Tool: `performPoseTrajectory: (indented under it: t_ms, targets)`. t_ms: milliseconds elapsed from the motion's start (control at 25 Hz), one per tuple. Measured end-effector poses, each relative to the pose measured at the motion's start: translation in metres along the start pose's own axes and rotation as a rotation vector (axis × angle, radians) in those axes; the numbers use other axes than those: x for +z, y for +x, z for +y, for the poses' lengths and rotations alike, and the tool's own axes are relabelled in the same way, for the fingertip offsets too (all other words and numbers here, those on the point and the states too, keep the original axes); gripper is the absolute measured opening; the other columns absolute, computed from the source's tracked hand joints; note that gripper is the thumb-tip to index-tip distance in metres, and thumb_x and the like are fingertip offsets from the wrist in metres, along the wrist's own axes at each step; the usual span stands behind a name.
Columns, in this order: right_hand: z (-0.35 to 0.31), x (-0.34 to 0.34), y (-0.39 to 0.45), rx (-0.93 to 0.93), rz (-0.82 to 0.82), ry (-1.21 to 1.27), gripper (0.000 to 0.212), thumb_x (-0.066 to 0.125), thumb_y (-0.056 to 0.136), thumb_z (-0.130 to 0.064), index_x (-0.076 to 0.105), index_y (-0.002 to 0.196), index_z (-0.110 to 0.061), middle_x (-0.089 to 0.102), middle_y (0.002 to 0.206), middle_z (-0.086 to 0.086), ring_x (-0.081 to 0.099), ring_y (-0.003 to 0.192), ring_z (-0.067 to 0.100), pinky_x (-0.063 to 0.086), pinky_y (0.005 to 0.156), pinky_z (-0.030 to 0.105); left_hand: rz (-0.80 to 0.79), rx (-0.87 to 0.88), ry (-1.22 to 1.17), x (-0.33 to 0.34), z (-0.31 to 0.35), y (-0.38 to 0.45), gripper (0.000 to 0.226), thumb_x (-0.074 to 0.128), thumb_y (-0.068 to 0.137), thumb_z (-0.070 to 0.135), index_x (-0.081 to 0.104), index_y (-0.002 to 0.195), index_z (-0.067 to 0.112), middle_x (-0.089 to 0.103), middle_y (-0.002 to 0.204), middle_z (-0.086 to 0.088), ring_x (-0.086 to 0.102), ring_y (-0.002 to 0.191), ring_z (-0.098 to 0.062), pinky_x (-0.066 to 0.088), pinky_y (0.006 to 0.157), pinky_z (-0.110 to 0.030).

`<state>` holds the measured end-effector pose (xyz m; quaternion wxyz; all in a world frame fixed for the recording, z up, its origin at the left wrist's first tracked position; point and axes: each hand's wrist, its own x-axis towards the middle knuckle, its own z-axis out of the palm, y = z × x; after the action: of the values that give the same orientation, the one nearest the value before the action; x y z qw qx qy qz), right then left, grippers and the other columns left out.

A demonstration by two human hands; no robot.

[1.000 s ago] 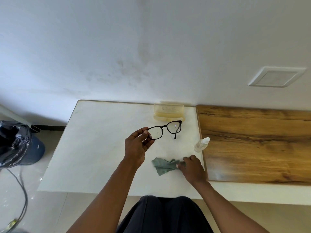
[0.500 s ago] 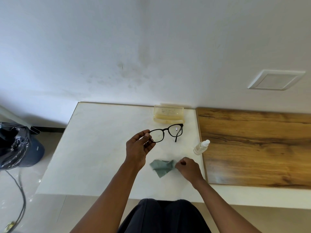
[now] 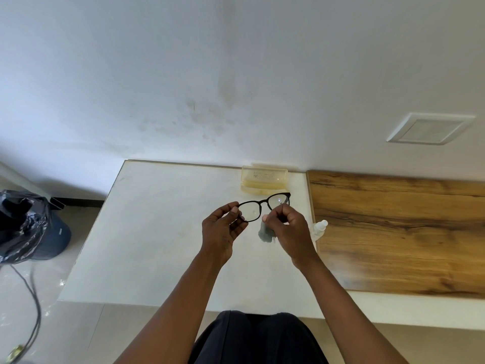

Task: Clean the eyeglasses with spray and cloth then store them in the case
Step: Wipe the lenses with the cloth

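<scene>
Head view, frame centre: our left hand pinches the eyeglasses by one end to steady them, our right hand bunches the cloth beneath them for wiping.

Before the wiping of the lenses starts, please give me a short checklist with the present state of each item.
1. Left hand grips the eyeglasses by the frame's end: ok.
2. Right hand holds the cloth: ok.
3. Cloth touches a lens: cannot tell.
4. Lenses already sprayed: cannot tell.
5. Spray bottle stands clear of the hands: ok.
6. Case open for storing: ok.
</scene>
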<state>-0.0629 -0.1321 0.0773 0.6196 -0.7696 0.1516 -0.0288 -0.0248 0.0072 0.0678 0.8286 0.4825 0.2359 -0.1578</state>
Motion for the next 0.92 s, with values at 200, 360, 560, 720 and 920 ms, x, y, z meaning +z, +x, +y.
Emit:
performPoseTrajectory:
  t_ms: [200, 360, 560, 720, 920]
  targets:
    - [-0.002, 0.024, 0.006, -0.314, 0.280, -0.264, 0.015, 0.063, 0.085, -0.019, 0.056, 0.073, -0.014, 0.061, 0.071, -0.003, 0.054, 0.062, 0.008, 0.041, 0.057, 0.014, -0.011, -0.006, -0.002, 0.001, -0.001, -0.003, 0.012, 0.054, 0.089, 0.001, 0.065, 0.095, 0.003, 0.057, 0.069, -0.012, 0.058, 0.065, -0.023, 0.058, 0.070, -0.031]
    - [0.013, 0.034, 0.010, -0.471, 0.390, -0.541, 0.014, 0.062, 0.083, -0.024, 0.063, 0.078, -0.010, 0.064, 0.073, 0.004, 0.059, 0.065, 0.022, 0.046, 0.056, 0.029, -0.025, -0.009, 0.000, 0.003, -0.003, -0.005, 0.012, 0.054, 0.089, 0.000, 0.065, 0.093, 0.004, 0.058, 0.068, -0.012, 0.057, 0.066, -0.024, 0.059, 0.066, -0.029]
    - [0.029, 0.033, -0.001, -0.643, 0.463, -0.908, 0.024, 0.051, 0.086, -0.033, 0.069, 0.093, -0.018, 0.066, 0.092, 0.003, 0.060, 0.081, 0.023, 0.041, 0.062, 0.028, -0.034, -0.003, 0.011, 0.005, -0.002, -0.005, 0.012, 0.053, 0.090, 0.000, 0.064, 0.095, 0.003, 0.057, 0.071, -0.012, 0.057, 0.067, -0.024, 0.058, 0.063, -0.027]
    - [0.043, 0.026, -0.007, -0.672, 0.459, -1.073, 0.032, 0.051, 0.086, -0.031, 0.063, 0.113, -0.020, 0.065, 0.107, 0.001, 0.055, 0.093, 0.020, 0.033, 0.073, 0.034, -0.032, 0.014, 0.039, 0.006, 0.001, -0.001, 0.012, 0.053, 0.090, 0.000, 0.065, 0.094, 0.004, 0.057, 0.071, -0.012, 0.057, 0.067, -0.023, 0.059, 0.067, -0.030]
    - [0.038, 0.023, -0.001, -0.623, 0.488, -1.063, 0.040, 0.065, 0.071, -0.015, 0.065, 0.111, -0.019, 0.066, 0.098, 0.004, 0.062, 0.085, 0.026, 0.035, 0.074, 0.038, -0.043, 0.009, 0.043, 0.009, 0.003, 0.000, 0.013, 0.053, 0.089, 0.000, 0.065, 0.094, 0.004, 0.058, 0.072, -0.013, 0.058, 0.067, -0.023, 0.059, 0.070, -0.031]
